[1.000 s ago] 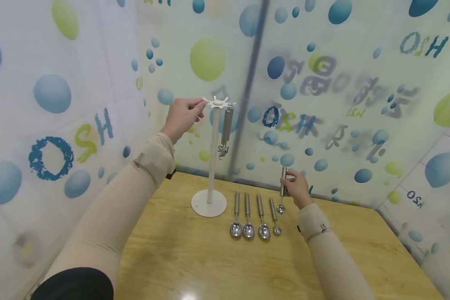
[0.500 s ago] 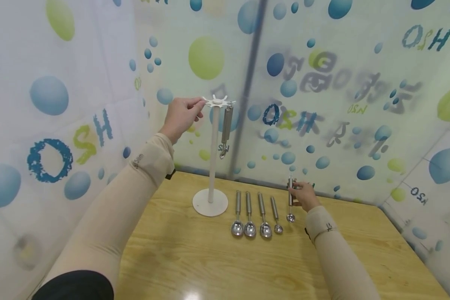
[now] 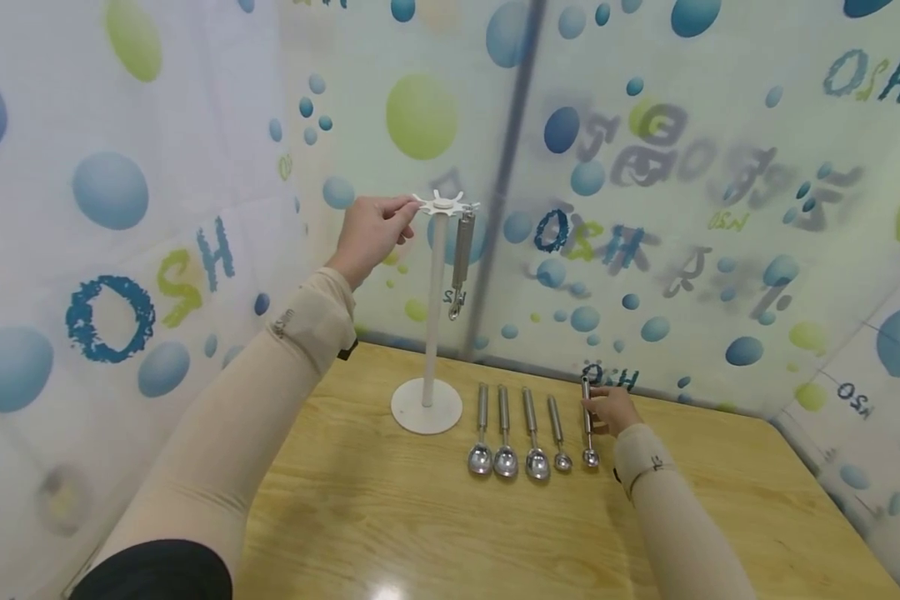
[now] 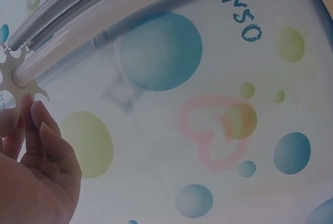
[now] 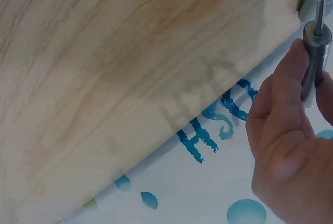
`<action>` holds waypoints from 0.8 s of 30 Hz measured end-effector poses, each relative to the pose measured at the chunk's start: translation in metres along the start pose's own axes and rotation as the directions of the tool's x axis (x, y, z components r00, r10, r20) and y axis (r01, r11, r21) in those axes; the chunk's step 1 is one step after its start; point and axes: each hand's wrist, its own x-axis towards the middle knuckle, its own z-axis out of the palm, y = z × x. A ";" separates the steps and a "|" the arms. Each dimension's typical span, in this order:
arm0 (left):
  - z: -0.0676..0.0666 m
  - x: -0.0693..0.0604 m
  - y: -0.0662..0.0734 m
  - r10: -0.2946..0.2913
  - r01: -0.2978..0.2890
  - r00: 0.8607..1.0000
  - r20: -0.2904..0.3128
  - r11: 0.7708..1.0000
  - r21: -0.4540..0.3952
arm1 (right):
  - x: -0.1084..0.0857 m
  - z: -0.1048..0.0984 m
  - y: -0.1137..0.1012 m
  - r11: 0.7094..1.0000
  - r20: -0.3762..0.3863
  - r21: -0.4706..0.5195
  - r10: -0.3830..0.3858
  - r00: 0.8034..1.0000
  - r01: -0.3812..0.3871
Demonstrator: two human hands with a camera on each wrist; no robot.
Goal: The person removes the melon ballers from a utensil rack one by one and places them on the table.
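A white stand (image 3: 427, 406) rises from a round base, with a slotted top disc (image 3: 442, 204). My left hand (image 3: 372, 237) pinches the disc's left edge; in the left wrist view the fingertips of that hand (image 4: 41, 166) meet the disc (image 4: 8, 73). Metal utensils (image 3: 462, 258) hang from its right side. My right hand (image 3: 613, 409) holds a small metal scoop (image 3: 587, 417) by its handle, bowl toward me, at the right end of a row. The right wrist view shows the hand (image 5: 291, 135) gripping the handle (image 5: 315, 57).
Between stand and right hand lie several scoops, three with large bowls (image 3: 506, 462) and one with a small bowl (image 3: 562, 461), on the wooden table (image 3: 420, 533). Patterned curtains (image 3: 330, 100) surround the table at the back and sides.
My right hand has lowered the small scoop and moved it slightly right, beside the row. My left hand has stayed at the disc. The head view has shifted slightly.
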 end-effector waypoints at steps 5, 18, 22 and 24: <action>0.001 0.001 -0.002 -0.006 0.006 1.000 -0.006 1.000 0.004 | 0.007 0.004 0.009 0.998 -0.002 -0.059 0.022 1.000 -0.022; -0.001 0.000 0.000 -0.030 0.030 0.999 -0.019 1.000 -0.007 | 0.016 0.013 0.017 0.934 -0.057 -0.357 -0.016 0.998 -0.005; 0.001 0.001 0.000 -0.035 0.035 0.999 -0.007 0.999 -0.026 | 0.019 0.017 0.020 0.930 -0.090 -0.367 -0.035 0.995 -0.001; 0.002 0.001 -0.001 -0.037 0.037 0.999 -0.001 0.999 -0.029 | 0.020 0.018 0.022 0.921 -0.092 -0.389 -0.053 0.994 0.013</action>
